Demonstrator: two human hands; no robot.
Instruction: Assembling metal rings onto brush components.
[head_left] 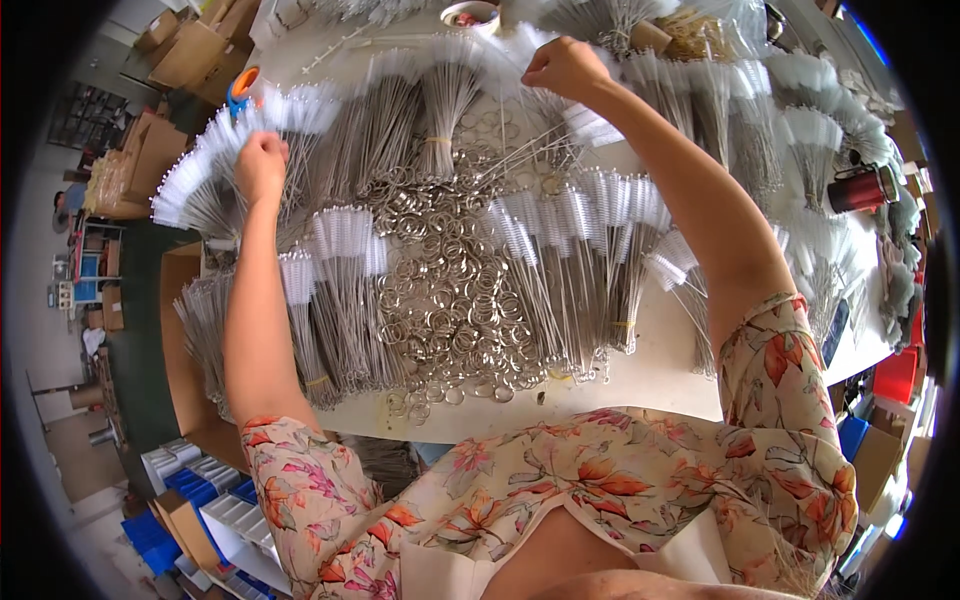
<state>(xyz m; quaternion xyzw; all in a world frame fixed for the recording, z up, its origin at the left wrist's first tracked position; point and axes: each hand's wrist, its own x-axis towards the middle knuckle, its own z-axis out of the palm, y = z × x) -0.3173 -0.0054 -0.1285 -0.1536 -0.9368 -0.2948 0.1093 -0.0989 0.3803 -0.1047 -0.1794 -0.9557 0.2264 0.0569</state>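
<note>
The person is leaning over a white table and reaching far out with both arms. The left hand is closing around the wire stems of a fanned bundle of brushes, fingers curled in a loose fist; the bristle ends are spreading out to the left of and beyond that hand, while the stems are running back under it toward the person. The right hand is also curled shut, knuckles up, apparently pinching one or two thin brush wires at the far side of the table — I cannot tell exactly how many it has. Those wires are slanting from the hand down and leftward toward the pile of metal rings lying between the two arms, so their long axis is running diagonally, white tips up by the hand. To do this well, I would judge, the right hand should be drawing the wire along its own length rather than sideways, so the bristles are not snagging on neighbouring bundles, and the left should be keeping the fan gripped at the stems so it is not splaying. A red cup is standing well off to the right of the right hand.
</note>
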